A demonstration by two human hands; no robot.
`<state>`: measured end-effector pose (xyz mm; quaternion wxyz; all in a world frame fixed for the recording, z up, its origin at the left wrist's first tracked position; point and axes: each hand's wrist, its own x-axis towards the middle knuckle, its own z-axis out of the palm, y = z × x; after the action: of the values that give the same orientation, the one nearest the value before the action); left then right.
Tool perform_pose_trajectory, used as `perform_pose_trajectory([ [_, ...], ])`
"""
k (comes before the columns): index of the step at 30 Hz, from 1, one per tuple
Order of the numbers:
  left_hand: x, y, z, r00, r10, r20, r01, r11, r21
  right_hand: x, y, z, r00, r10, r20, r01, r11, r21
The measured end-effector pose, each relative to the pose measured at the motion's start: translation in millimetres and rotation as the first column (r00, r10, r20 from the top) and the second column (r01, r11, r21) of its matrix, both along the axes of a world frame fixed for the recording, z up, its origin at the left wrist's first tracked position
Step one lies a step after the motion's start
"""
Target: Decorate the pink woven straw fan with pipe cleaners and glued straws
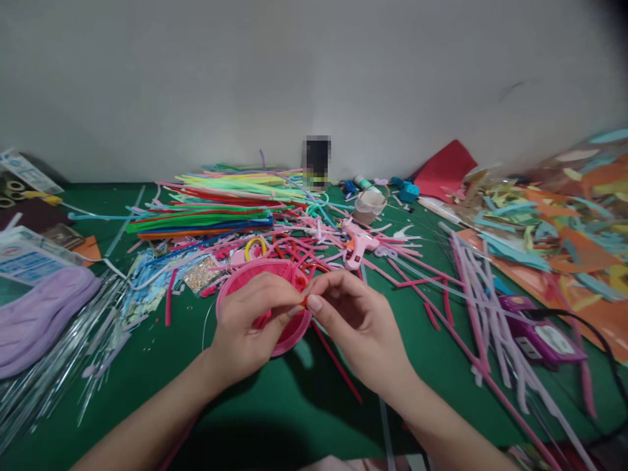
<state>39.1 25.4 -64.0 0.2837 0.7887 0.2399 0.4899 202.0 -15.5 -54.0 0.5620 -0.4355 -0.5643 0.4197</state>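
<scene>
My left hand [260, 314] and my right hand [353, 320] meet fingertip to fingertip in front of me. Between their pinched thumbs and forefingers is a red pipe cleaner [300, 282], bent into a small curl at the top. How its lower part runs is hidden by my fingers. Just beneath my hands stands a round pink plastic basket [233, 278], with red pieces inside that my left hand partly covers. Another red pipe cleaner [338, 366] lies slanting on the table below my right hand.
Bundled colourful pipe cleaners [206, 216] lie at the back, near a pink glue gun [359, 245] and yellow-handled scissors [255, 248]. Silvery sticks [53, 353] and lilac foam shapes [44, 320] are left. A purple device [542, 333] with a black cord and paper scraps [549, 229] are right.
</scene>
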Motion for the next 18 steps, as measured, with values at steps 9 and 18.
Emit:
perform_pose_trajectory([
  [9, 4.5, -2.6, -7.6, 0.993, 0.12, -0.004, -0.119, 0.991, 0.064, -3.9, -3.9, -0.3, 0.905, -0.255, 0.341, 0.131, 0.929, 0.345],
  [18, -4.8, 8.0, 12.1, 0.954, 0.054, -0.293, -0.073, 0.996, -0.053, 14.0, 4.4, 3.8, 0.923, -0.096, 0.373, 0.03, 0.983, 0.179],
])
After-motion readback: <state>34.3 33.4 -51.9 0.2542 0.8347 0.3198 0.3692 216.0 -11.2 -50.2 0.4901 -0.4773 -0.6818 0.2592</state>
